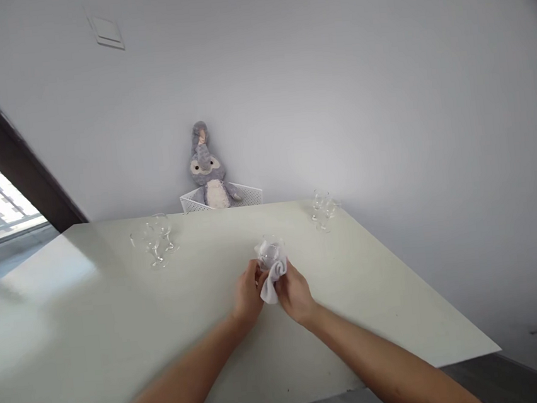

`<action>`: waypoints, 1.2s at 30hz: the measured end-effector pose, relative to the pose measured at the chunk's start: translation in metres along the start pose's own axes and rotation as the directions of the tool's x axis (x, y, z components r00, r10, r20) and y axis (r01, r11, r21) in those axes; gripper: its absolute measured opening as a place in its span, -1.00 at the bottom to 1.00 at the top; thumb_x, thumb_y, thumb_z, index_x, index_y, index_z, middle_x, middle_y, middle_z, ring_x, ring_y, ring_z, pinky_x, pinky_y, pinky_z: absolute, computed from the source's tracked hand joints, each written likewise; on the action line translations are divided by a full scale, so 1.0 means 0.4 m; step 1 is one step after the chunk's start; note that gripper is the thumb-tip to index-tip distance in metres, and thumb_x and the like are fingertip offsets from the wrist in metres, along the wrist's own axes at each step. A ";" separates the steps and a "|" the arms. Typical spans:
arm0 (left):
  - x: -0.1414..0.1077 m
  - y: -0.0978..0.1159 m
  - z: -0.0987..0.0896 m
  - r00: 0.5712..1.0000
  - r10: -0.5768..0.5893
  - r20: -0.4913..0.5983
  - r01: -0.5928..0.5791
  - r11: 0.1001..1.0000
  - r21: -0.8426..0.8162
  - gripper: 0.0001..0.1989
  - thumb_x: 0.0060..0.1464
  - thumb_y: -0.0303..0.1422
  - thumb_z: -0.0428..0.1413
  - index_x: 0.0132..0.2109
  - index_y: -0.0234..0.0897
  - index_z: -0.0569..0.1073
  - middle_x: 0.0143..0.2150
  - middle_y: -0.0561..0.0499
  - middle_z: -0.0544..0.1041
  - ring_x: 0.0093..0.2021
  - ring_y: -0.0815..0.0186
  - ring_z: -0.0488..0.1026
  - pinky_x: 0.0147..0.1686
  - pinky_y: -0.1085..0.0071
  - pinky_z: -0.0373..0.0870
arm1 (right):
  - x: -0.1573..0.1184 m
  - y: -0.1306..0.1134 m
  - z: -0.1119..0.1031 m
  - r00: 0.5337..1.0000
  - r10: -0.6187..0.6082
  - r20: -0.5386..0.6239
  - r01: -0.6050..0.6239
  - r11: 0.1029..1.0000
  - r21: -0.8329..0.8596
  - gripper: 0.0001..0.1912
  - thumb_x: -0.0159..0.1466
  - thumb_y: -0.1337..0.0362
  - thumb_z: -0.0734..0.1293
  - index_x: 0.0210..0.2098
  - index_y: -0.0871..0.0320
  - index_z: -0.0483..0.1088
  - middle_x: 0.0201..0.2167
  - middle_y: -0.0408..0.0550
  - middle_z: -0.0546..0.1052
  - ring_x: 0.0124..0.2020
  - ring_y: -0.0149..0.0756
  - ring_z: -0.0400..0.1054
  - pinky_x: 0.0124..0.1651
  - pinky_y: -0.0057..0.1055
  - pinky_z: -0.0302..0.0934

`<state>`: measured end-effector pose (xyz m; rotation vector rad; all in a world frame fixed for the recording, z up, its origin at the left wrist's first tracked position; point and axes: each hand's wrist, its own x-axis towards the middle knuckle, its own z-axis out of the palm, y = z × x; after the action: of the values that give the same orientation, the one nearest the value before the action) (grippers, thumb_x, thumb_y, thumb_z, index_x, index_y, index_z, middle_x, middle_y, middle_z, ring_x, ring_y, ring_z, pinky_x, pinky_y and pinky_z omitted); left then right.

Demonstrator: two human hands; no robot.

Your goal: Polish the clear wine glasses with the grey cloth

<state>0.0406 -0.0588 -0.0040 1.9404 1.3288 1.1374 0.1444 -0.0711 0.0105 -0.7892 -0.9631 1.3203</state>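
A clear glass (270, 252) is held between my two hands above the middle of the table, with a white cloth (270, 288) bunched around its lower part. My left hand (247, 294) is closed at the left side, its fingertips at the glass's lower end. From the right, my right hand (296, 292) grips the cloth against the glass. The cloth and my fingers hide the glass's stem and foot, and a loose end of the cloth hangs down between my hands.
Clear stemmed glasses (153, 243) stand on the white table (209, 372) at the far left. More glasses (322, 211) stand near the far right edge. A grey plush toy (214, 184) sits in a white perforated basket (253, 195) behind the table, by the wall.
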 end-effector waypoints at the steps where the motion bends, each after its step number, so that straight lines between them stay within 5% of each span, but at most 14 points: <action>1: -0.005 0.003 0.003 1.000 0.003 0.006 -0.003 1.000 -0.025 -0.88 0.09 -0.32 -0.12 -0.28 -0.25 0.23 -0.47 0.06 0.34 -0.47 0.39 0.26 -0.48 0.46 0.15 | -0.010 0.002 0.003 0.999 -0.034 0.005 0.035 0.998 -0.060 -0.55 0.24 -0.05 0.00 -0.08 0.08 0.22 -0.22 0.00 0.40 -0.11 -0.23 0.26 -0.16 -0.27 0.22; 5: -0.021 0.013 0.018 0.997 0.069 -0.029 -0.070 0.996 -0.061 -0.79 0.08 -0.38 -0.10 -0.10 -0.24 0.23 -0.30 -0.05 0.39 -0.34 0.29 0.33 -0.36 0.38 0.24 | -0.031 -0.003 0.000 0.990 -0.135 0.037 0.140 0.960 -0.244 -0.62 0.22 0.00 0.12 -0.04 0.03 0.13 -0.09 -0.03 0.32 0.01 -0.29 0.15 0.02 -0.29 0.11; 10: -0.026 0.024 0.030 0.975 0.223 -0.017 -0.221 0.970 0.101 -0.66 0.05 -0.44 -0.08 0.01 -0.25 0.26 -0.16 -0.14 0.36 -0.16 0.18 0.30 -0.17 0.24 0.25 | -0.020 -0.010 -0.013 0.985 -0.167 0.038 0.170 0.926 -0.336 -0.70 0.20 0.08 0.18 -0.16 0.11 0.15 -0.27 -0.06 0.35 -0.21 -0.33 0.25 -0.13 -0.35 0.17; 19: -0.010 0.010 -0.013 0.926 0.378 -0.023 -0.330 0.834 0.442 -0.84 0.00 -0.48 -0.04 -0.31 -0.27 0.43 -0.15 -0.17 0.32 -0.15 0.13 0.25 -0.18 0.17 0.23 | 0.021 0.000 -0.050 0.999 -0.026 -0.027 0.015 0.935 -0.353 -0.74 0.09 0.11 0.28 -0.34 0.17 0.25 -0.49 -0.18 0.35 -0.44 -0.39 0.22 -0.37 -0.45 0.15; 23: 0.016 0.013 -0.036 0.949 0.310 0.055 -0.314 0.935 0.163 -0.86 0.01 -0.40 -0.01 -0.31 -0.24 0.44 -0.14 -0.10 0.33 -0.12 0.18 0.26 -0.13 0.21 0.22 | 0.042 -0.021 -0.063 0.991 0.131 0.039 -0.128 0.989 -0.068 -0.73 0.04 0.13 0.34 -0.40 0.19 0.29 -0.55 -0.20 0.35 -0.54 -0.46 0.21 -0.45 -0.49 0.14; 26: 0.043 0.009 -0.051 0.996 0.079 0.037 -0.067 0.961 -0.269 -0.84 0.02 -0.30 0.01 -0.26 -0.24 0.40 -0.17 -0.07 0.36 -0.15 0.25 0.31 -0.16 0.28 0.26 | 0.047 -0.043 -0.067 0.966 0.218 0.142 -0.227 0.973 0.048 -0.70 0.01 0.11 0.37 -0.42 0.21 0.31 -0.56 -0.17 0.38 -0.59 -0.47 0.23 -0.48 -0.48 0.16; 29: 0.060 0.006 -0.077 0.989 -0.089 0.122 0.146 0.763 -0.630 -0.58 -0.07 -0.17 0.10 -0.05 -0.21 0.29 -0.09 -0.09 0.37 -0.11 0.22 0.33 -0.16 0.29 0.26 | 0.035 -0.047 -0.061 0.913 0.281 0.295 -0.314 0.947 0.069 -0.67 0.01 0.07 0.37 -0.43 0.23 0.33 -0.58 -0.15 0.39 -0.60 -0.47 0.25 -0.48 -0.46 0.18; 32: 0.059 0.011 -0.105 0.911 0.062 0.408 0.312 0.543 -0.780 -0.31 -0.24 -0.09 0.19 0.06 -0.18 0.18 0.02 -0.20 0.33 -0.07 0.13 0.33 -0.18 0.25 0.26 | 0.017 -0.038 -0.054 0.807 0.369 0.462 -0.420 0.908 0.007 -0.62 0.03 0.01 0.34 -0.45 0.25 0.31 -0.61 -0.14 0.38 -0.61 -0.44 0.25 -0.51 -0.44 0.17; 34: 0.054 0.015 -0.112 0.855 0.127 0.502 0.388 0.486 -0.783 -0.29 -0.28 -0.10 0.22 0.04 -0.20 0.18 0.02 -0.24 0.34 -0.09 0.09 0.35 -0.20 0.23 0.27 | 0.011 -0.037 -0.056 0.756 0.398 0.520 -0.424 0.903 -0.075 -0.60 0.04 -0.01 0.32 -0.44 0.25 0.30 -0.61 -0.15 0.35 -0.61 -0.44 0.25 -0.50 -0.44 0.16; 36: 0.049 0.019 -0.104 0.873 0.074 0.482 0.386 0.498 -0.776 -0.37 -0.24 -0.17 0.22 0.00 -0.22 0.20 0.00 -0.23 0.37 -0.10 0.11 0.35 -0.19 0.24 0.27 | 0.013 -0.043 -0.062 0.767 0.380 0.517 -0.310 0.925 -0.220 -0.62 0.07 0.00 0.29 -0.38 0.23 0.29 -0.58 -0.17 0.35 -0.58 -0.44 0.23 -0.46 -0.42 0.15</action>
<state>0.0118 -0.0453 0.0299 1.1496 0.4593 0.8820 0.1742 -0.0665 0.0165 -0.7082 -1.4145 1.8933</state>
